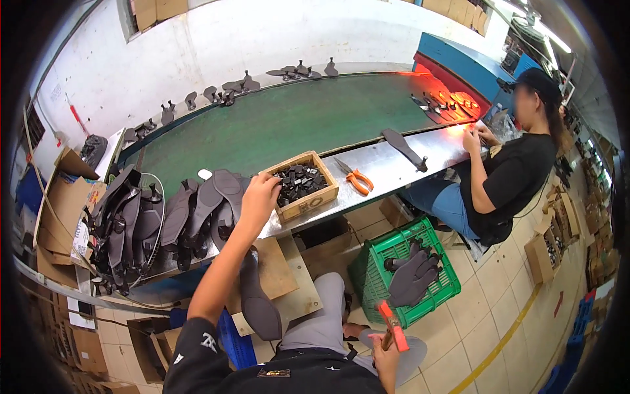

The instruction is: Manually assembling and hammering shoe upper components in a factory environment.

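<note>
My left hand (264, 192) is at the left rim of a wooden box (308, 207), fingers bent together beside the small black pieces (302, 182) inside. Whatever they pinch, if anything, is too small to make out. Low at the right, my right hand (386, 358) is closed round a hammer (392, 325) with a red-orange head. A dark grey shoe sole with a heel (259, 305) lies by my lap, partly over a wooden board (266, 269) and below my left forearm.
Heeled soles (197, 210) are heaped left of the box; orange-handled pliers (357, 180) and one sole (403, 150) lie to its right. Behind runs a green conveyor belt (282, 118). A green crate (371, 262) holding soles stands on the floor. A co-worker (512, 171) sits at the right.
</note>
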A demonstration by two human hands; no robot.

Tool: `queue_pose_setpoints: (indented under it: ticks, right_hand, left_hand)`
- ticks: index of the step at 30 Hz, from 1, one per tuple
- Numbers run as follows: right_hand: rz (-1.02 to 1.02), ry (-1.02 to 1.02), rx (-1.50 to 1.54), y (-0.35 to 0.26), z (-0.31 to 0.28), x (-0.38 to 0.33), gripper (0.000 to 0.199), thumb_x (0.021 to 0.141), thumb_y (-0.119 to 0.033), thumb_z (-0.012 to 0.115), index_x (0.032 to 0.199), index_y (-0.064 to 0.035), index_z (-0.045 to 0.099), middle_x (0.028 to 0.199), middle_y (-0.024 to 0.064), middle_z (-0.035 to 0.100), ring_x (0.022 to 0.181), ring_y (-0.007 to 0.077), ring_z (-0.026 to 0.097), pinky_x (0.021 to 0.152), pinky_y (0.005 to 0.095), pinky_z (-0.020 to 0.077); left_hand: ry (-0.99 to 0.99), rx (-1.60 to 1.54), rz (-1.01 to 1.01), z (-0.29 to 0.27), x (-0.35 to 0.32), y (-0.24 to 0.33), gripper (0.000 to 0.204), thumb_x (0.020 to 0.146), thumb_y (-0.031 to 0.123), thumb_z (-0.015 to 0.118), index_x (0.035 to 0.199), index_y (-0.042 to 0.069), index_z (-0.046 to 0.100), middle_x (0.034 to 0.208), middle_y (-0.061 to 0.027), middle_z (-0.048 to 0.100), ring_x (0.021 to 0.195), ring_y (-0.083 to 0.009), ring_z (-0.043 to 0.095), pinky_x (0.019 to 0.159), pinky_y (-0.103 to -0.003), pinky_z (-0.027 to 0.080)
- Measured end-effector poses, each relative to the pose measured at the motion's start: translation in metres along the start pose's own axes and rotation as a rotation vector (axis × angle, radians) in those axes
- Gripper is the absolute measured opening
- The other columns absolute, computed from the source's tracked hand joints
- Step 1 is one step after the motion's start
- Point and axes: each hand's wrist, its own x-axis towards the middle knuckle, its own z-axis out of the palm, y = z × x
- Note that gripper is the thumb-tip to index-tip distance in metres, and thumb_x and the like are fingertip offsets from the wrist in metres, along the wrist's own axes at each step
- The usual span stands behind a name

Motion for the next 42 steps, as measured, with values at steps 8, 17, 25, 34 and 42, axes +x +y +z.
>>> queue_pose_setpoints:
  ticks: [8, 17, 25, 34, 42]
  right_hand:
    - [-0.061, -0.045, 0.147, -0.029, 0.005, 0.032, 0.028, 0.098, -0.027, 0.064, 0.091, -0.0001, 0.068, 0.056, -0.0051, 0.047, 0.044, 0.0037, 0.042, 0.042, 0.0218, 0.0303]
    - [-0.305, -0.177, 0.084, -0.095, 0.015, 0.077, 0.021, 0.096, -0.021, 0.065, 0.095, -0.0009, 0.073, 0.074, 0.0027, 0.068, 0.063, 0.0059, 0.055, 0.059, 0.0244, 0.0437]
    - [-0.382, -0.235, 0.145, -0.129, 0.042, 0.092, 0.024, 0.098, -0.022, 0.063, 0.103, -0.0019, 0.073, 0.063, 0.0007, 0.058, 0.057, 0.0051, 0.052, 0.052, 0.0225, 0.0396]
    - [-0.448, -0.324, 0.383, -0.213, 0.067, 0.106, 0.022, 0.099, -0.018, 0.062, 0.111, -0.0008, 0.068, 0.087, 0.0060, 0.071, 0.051, 0.0022, 0.045, 0.046, 0.0183, 0.0350]
    - [-0.474, -0.436, 0.482, -0.249, 0.089, 0.097, 0.025, 0.096, -0.017, 0.066, 0.111, 0.0022, 0.067, 0.087, 0.0083, 0.070, 0.050, 0.0022, 0.048, 0.043, 0.0174, 0.0348]
  left_hand:
    - [-0.309, 0.326, 0.100, 0.058, 0.046, -0.022, 0.012, 0.079, 0.016, 0.068, 0.081, 0.007, 0.075, 0.091, -0.0101, 0.067, 0.093, -0.0287, 0.065, 0.079, -0.044, 0.055]
    - [-0.290, 0.170, 0.051, 0.048, 0.043, -0.029, 0.015, 0.077, 0.019, 0.069, 0.085, 0.007, 0.075, 0.094, -0.0085, 0.067, 0.095, -0.0287, 0.064, 0.081, -0.042, 0.055]
    - [-0.144, 0.009, -0.031, 0.036, 0.055, -0.019, 0.013, 0.079, 0.015, 0.072, 0.087, 0.006, 0.077, 0.085, -0.0090, 0.071, 0.080, -0.0244, 0.068, 0.068, -0.039, 0.055]
    - [-0.224, -1.204, -0.595, -0.091, -0.028, 0.107, 0.020, 0.088, 0.017, 0.074, 0.094, -0.003, 0.072, 0.079, -0.0070, 0.070, 0.062, -0.0113, 0.063, 0.050, -0.022, 0.042]
    - [-0.178, -1.145, -0.436, -0.131, -0.081, 0.161, 0.016, 0.086, 0.009, 0.074, 0.097, -0.003, 0.072, 0.082, -0.0088, 0.070, 0.067, -0.0131, 0.065, 0.053, -0.023, 0.047]
